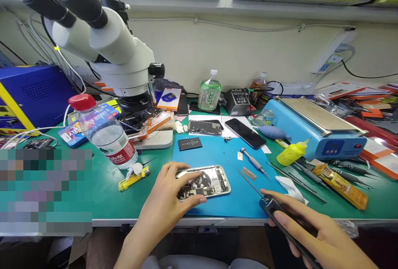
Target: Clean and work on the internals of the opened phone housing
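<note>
Left hand [174, 194] pins the opened silver-framed phone chassis [205, 182] flat on the blue rubber mat [224, 153] atop the green worktop [118, 194] — steadying it — while right hand [314, 231], grip closed, holds a slim black screwdriver [273, 211].

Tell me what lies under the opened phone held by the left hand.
The opened silver-framed phone lies on a blue work mat over the green bench mat. The left hand covers its near-left end.
</note>
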A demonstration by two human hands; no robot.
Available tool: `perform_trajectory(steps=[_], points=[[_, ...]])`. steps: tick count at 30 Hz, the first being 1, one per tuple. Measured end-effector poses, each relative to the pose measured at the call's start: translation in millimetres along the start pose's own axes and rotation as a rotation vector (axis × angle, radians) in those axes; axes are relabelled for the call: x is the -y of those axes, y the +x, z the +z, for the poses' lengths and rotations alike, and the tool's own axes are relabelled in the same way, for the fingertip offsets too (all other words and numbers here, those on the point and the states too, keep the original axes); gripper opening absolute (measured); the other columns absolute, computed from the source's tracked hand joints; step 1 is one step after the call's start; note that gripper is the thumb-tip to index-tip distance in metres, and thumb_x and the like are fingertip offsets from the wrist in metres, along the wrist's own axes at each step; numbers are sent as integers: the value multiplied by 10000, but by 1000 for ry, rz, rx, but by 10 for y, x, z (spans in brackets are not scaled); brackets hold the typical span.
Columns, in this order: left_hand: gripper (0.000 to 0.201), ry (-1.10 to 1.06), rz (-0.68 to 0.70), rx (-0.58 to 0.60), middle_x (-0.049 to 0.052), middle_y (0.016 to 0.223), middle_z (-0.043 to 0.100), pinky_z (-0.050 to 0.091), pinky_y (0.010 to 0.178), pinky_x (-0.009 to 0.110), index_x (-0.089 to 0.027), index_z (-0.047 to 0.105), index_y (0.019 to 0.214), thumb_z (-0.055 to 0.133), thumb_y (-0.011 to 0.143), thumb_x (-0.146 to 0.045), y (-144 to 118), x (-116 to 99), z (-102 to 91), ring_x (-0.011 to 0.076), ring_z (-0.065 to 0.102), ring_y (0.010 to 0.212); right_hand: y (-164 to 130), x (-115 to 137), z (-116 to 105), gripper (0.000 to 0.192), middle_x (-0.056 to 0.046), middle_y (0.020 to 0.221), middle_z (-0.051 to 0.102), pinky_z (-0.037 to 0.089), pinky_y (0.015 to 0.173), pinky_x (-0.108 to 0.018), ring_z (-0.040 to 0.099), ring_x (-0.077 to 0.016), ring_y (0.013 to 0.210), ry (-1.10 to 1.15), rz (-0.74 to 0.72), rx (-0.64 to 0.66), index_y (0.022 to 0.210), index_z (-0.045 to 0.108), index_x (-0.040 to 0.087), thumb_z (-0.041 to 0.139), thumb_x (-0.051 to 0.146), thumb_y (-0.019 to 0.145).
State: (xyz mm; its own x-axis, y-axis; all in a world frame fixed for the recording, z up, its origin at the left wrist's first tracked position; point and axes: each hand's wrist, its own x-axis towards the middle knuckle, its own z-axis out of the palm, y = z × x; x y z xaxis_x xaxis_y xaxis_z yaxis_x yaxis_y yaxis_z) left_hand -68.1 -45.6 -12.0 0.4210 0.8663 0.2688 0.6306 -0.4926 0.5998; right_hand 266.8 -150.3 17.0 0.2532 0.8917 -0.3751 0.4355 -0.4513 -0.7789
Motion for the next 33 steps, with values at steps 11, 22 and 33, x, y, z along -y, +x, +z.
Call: perform_trajectory(steps=[11, 22, 33], points=[[152, 675, 484, 68, 48, 1039, 676, 428, 793, 405, -221, 711, 867, 699, 1018, -198, 706, -495, -94, 246, 575, 953, 86, 305, 224, 726, -33, 835, 744, 469, 347, -250, 587, -142, 444, 362, -49, 12, 1351, 661, 222, 684, 740, 843], [154, 780, 712, 248, 42, 945, 670, 367, 764, 388, -190, 682, 956, 599, 1086, -200, 881, -479, -61, 228, 570, 940, 201, 58, 162, 921, -57, 857, 767, 501, 373, -272, 604, -168, 485, 335, -1, 157, 1433, 607, 240, 682, 862, 758], [213, 703, 593, 236, 88, 890, 658, 395, 766, 381, -167, 660, 881, 547, 1061, -143, 971, -372, 102, 258, 597, 923, 148, 117, 164, 874, -32, 819, 738, 482, 374, -265, 578, -154, 473, 370, -44, 127, 1388, 625, 239, 685, 851, 768]])
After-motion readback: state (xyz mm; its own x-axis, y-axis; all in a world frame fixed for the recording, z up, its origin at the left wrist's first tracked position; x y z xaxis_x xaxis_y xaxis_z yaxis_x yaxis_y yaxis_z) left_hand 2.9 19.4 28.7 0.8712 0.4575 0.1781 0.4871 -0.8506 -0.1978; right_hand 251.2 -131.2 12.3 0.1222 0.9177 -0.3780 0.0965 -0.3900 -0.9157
